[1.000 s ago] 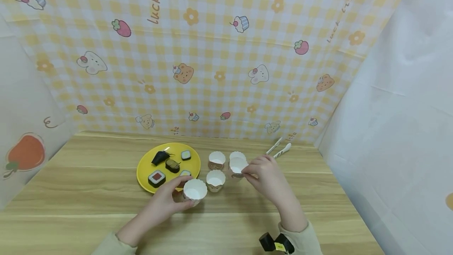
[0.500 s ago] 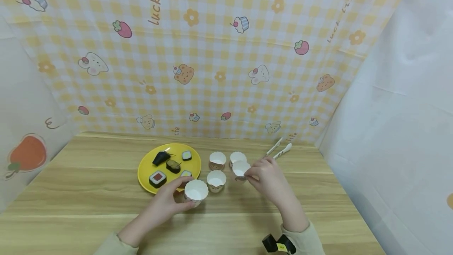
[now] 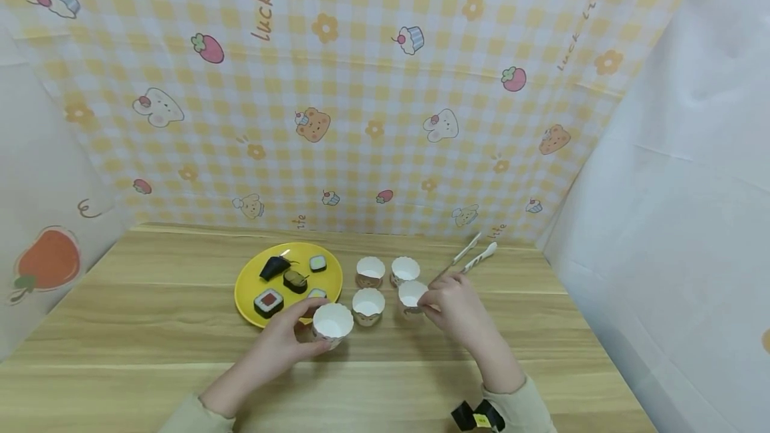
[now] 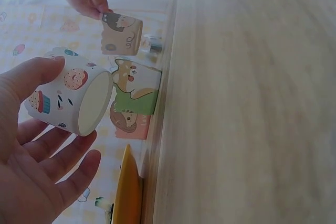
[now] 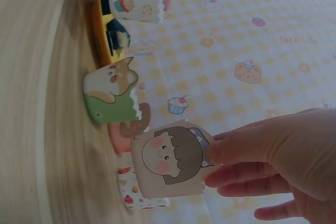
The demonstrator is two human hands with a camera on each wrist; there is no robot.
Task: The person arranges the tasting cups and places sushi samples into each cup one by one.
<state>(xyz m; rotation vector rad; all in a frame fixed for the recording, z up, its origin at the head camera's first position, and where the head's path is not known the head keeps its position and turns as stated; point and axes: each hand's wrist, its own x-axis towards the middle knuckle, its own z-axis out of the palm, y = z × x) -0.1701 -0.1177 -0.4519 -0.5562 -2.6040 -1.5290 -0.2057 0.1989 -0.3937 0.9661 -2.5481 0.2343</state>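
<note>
In the head view my left hand (image 3: 287, 341) grips a paper baking cup (image 3: 333, 321) between thumb and fingers, above the table beside the plate. The left wrist view shows doughnut and cupcake prints on this tilted cup (image 4: 71, 92). My right hand (image 3: 454, 304) pinches the rim of another baking cup (image 3: 411, 296), which has a child's face print (image 5: 170, 158) in the right wrist view. It appears held just above the table. Around it stand a green dog-print cup (image 3: 367, 308), a reddish cup (image 3: 369, 272) and a cup with small prints (image 3: 406, 270).
A yellow plate (image 3: 246, 296) with several sushi pieces (image 3: 268, 302) lies left of the cups. Two slim white-handled utensils (image 3: 479, 257) lie behind my right hand. A patterned cloth (image 3: 361, 85) hangs behind the wooden table (image 3: 391, 393).
My right hand has drawn its cup slightly toward me and to the right, so it overlaps the back right cup less. My left hand stays nearly still with its cup.
</note>
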